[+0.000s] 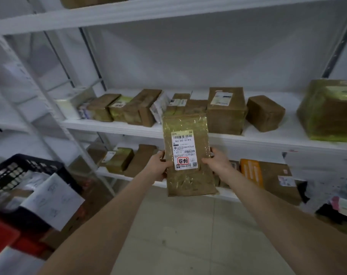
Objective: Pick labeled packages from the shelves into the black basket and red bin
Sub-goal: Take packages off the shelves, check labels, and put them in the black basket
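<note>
A flat brown package (188, 175) wrapped in clear tape, with a white shipping label facing me, is held upright in front of the shelves. My left hand (157, 165) grips its left edge and my right hand (216, 161) grips its right edge, thumbs on the front. The black basket (20, 165) stands at the lower left with parcels and a white sheet inside. The red bin (2, 235) shows below it at the left edge.
White metal shelves (113, 125) hold several brown taped boxes on the middle level and more on the lower level, including an orange package (251, 171). A large green-taped box (329, 112) sits at the right. Pale tiled floor lies below.
</note>
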`<state>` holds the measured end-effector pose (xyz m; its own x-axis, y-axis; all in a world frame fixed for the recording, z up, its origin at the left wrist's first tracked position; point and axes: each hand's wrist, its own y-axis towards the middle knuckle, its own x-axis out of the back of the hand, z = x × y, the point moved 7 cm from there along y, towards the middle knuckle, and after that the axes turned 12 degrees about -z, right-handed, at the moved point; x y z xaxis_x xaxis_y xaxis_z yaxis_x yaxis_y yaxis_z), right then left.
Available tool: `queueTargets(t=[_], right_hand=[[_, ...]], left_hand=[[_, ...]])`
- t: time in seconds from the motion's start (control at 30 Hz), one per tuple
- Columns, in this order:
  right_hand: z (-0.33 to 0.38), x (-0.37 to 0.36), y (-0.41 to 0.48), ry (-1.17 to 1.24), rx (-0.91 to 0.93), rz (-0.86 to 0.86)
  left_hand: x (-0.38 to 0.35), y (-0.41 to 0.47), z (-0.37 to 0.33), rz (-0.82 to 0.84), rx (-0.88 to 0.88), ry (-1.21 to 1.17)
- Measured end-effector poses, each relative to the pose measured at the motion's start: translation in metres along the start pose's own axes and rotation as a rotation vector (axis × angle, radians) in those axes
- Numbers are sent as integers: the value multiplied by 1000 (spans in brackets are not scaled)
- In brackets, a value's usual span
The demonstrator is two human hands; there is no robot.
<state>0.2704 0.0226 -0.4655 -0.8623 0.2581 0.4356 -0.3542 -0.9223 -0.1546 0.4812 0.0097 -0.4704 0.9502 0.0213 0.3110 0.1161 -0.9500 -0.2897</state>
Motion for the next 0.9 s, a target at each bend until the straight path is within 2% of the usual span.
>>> queueTargets(t=[0.3,0.5,0.9], right_hand=[[76,-228,-9,-47,67,236],[116,-378,-32,-82,106,373],[196,-611,-63,-197,263,644]], left_hand=[[194,60,81,-169,110,-61],[330,78,138,-351,175,-98],[513,101,235,-631,376,-258]])
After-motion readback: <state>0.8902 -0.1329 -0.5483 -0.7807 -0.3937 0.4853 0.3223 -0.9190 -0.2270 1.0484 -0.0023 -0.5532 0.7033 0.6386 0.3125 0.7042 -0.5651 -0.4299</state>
